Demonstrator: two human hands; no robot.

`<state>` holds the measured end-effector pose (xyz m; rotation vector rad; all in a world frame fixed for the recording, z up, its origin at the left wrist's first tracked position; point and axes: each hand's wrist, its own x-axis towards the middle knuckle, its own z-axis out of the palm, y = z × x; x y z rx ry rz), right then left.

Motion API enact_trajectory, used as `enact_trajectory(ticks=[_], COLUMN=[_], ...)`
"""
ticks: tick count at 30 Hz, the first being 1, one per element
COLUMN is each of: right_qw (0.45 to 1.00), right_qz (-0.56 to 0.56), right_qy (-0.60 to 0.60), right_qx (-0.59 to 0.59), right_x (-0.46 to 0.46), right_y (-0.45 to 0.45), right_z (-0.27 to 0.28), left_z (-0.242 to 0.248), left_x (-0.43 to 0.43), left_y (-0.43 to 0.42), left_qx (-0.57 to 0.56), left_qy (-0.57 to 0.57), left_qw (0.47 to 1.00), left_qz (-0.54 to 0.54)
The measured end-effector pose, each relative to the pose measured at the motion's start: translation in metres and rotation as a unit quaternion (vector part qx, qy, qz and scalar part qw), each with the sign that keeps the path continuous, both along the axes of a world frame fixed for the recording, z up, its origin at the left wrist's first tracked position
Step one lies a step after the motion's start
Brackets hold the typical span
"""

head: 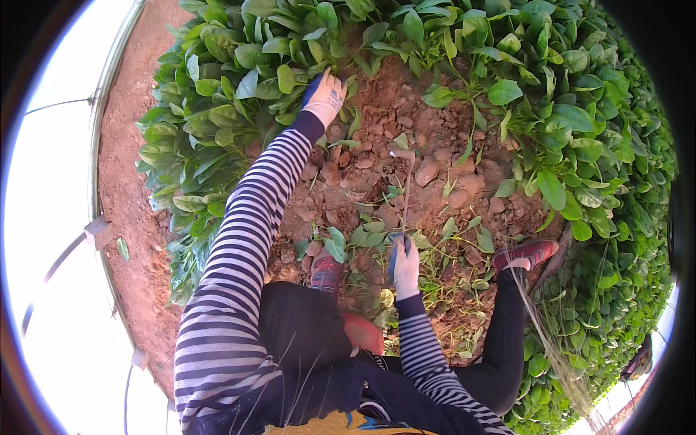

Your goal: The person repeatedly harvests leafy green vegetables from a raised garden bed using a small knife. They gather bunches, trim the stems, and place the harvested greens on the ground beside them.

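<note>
My left hand, in a pale glove with a blue palm, reaches to the edge of a dense stand of leafy green plants that look like spinach. Its fingertips go in among the stems and leaves, so what they grip is hidden. My right hand, gloved the same way, is closed around the lower end of a small hand hoe. The hoe's thin shaft points away from me, and its bent head lies over the cloddy reddish soil, apart from the standing plants.
Loose leaves and uprooted greens lie between my shoes. More plants crowd the right side. Dry straw-like strands hang at lower right. A red rounded object is beneath me. A rail borders the soil at left.
</note>
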<state>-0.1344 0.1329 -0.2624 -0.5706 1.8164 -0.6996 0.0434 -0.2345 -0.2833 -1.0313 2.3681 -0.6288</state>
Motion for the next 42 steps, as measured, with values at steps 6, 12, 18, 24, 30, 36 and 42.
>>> enact_trajectory(ticks=[6, 12, 18, 24, 30, 36, 42], right_qw=[0.995, 0.98, 0.974, 0.979, 0.99, 0.963, 0.931], right_qz=[0.053, 0.121, 0.157, 0.184, 0.082, 0.186, 0.29], right_qy=[0.057, 0.15, 0.161, 0.085, 0.088, 0.195, 0.218], right_qx=[-0.062, -0.05, -0.039, -0.016, -0.07, -0.006, 0.043], right_x=[0.009, 0.033, 0.056, 0.056, 0.04, 0.045, 0.043], right_y=[-0.145, -0.198, -0.178, -0.11, -0.177, -0.266, -0.271], right_z=[-0.04, -0.061, -0.068, -0.077, -0.068, -0.038, -0.031], left_z=[-0.001, -0.003, 0.0, 0.005, 0.006, 0.009, -0.002], left_x=[-0.003, -0.007, 0.003, 0.023, 0.022, -0.002, 0.005], left_y=[-0.012, -0.028, -0.021, -0.023, -0.029, -0.047, -0.054], left_qx=[0.044, 0.098, 0.086, 0.053, -0.058, 0.105, 0.081], left_qy=[0.037, -0.023, 0.021, 0.012, 0.003, 0.045, 0.042], left_qw=[0.998, 0.991, 0.994, 0.998, 0.994, 0.983, 0.99], left_qz=[0.039, 0.092, 0.062, -0.013, -0.093, 0.14, 0.108])
